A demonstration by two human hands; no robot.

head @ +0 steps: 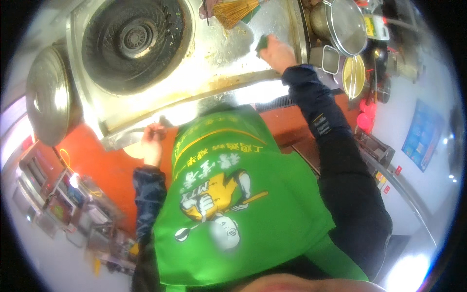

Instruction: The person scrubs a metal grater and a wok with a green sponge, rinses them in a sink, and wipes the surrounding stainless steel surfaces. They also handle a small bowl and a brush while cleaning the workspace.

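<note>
My right hand (279,53) grips a dark green scouring pad (261,45) and presses it on the wet stainless-steel stove top (233,54), near the right rim. My left hand (153,142) hangs by the stove's front edge with its fingers curled. A small dark thing lies beside those fingertips, too blurred to name, and whether they hold it is unclear. Left of the pad is a large round wok burner (135,38), its ring blackened. A bamboo wok brush (235,12) lies at the far side of the steel top, over a green piece (251,15).
A large round metal vessel or lid (49,95) leans at the stove's left side. To the right stand a fine-mesh strainer (348,27) over a pot, a square metal container (330,60) and a yellowish round container (353,76). Shelving with trays (62,204) is at left over an orange-red floor (98,168).
</note>
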